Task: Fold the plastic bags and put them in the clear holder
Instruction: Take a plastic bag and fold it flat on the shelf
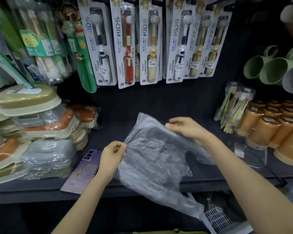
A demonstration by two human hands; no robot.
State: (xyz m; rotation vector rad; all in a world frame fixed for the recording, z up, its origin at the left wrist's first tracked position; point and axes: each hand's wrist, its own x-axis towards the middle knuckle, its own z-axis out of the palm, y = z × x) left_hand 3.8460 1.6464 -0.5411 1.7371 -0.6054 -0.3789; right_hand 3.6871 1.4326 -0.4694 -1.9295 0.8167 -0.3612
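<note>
Well, the plastic bag (156, 159) is held up off the shelf (108, 130) between the two hands, its lower end drooping past the front edge. The left hand (112, 157) pinches the bag's near side edge between thumb and curled fingers. The right hand (186, 129) lies over the far upper part, fingers fairly straight, and I cannot tell whether its thumb clamps underneath. The bag looks feather-light, limp and slick (the sort of film that slides out of a loose pinch), so I'd take it by edges or corners and smooth it flat before each fold. There is bare shelf just beyond the grip to lay it on. Left of the pinch lies a phone (81, 171), then stacked boxes (41, 154). Right of the other hand stands what may be the clear holder (250, 154), beside orange cups (269, 129).
</note>
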